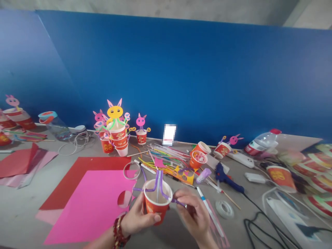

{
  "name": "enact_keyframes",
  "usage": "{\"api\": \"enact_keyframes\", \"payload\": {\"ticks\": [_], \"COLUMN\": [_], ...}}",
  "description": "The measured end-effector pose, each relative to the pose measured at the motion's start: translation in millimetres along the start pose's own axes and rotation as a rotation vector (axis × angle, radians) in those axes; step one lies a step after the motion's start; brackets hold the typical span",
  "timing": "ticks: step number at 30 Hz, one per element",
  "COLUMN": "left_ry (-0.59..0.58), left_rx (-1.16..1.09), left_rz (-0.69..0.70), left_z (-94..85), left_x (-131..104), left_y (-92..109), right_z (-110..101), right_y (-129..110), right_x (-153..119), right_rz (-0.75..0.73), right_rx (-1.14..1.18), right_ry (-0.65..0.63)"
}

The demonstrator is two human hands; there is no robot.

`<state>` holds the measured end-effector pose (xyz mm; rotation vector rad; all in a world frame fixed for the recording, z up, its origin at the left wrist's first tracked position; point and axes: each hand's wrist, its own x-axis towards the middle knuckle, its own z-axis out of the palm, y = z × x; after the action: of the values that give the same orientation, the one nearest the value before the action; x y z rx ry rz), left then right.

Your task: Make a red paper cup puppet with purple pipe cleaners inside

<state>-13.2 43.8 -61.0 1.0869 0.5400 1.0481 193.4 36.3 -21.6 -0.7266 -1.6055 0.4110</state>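
My left hand (140,214) is wrapped round a red-and-white paper cup (155,207) held upright just above the table. Purple pipe cleaners (161,180) rise out of the cup, and bent lengths hang over its rim to the left and right. To the right of the cup, my right hand (193,211) pinches the end of the purple pipe cleaner that crosses the rim. A thin pale stick also stands inside the cup. Beyond the cup lies a heap of coloured pipe cleaners (166,154). Pink paper (88,204) with cut-out holes lies left of my hands.
Finished cup figures with rabbit-eared heads (114,111) stand along the blue partition (171,69). On the right are a blue glue gun (228,178), a roll of clear tape (224,209), a plastic bottle (263,143) and dark cables (261,221). Red paper (64,183) lies left.
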Motion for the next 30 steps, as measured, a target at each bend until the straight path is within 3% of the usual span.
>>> {"api": "enact_keyframes", "payload": {"ticks": [9, 15, 30], "left_ry": [-0.018, -0.001, -0.034], "left_rx": [-0.047, -0.05, -0.067], "left_rz": [-0.048, -0.064, -0.058], "left_z": [7.4, 7.6, 4.2], "left_x": [4.8, 4.9, 3.2], "left_y": [5.0, 3.8, -0.2], "right_z": [-0.1, -8.2, -6.3], "right_y": [5.3, 12.7, 5.9], "right_x": [1.0, 5.8, 9.2], "right_rz": [0.068, 0.014, 0.014], "right_rx": [0.058, 0.006, 0.021], "right_ry": [0.022, -0.092, -0.081]}}
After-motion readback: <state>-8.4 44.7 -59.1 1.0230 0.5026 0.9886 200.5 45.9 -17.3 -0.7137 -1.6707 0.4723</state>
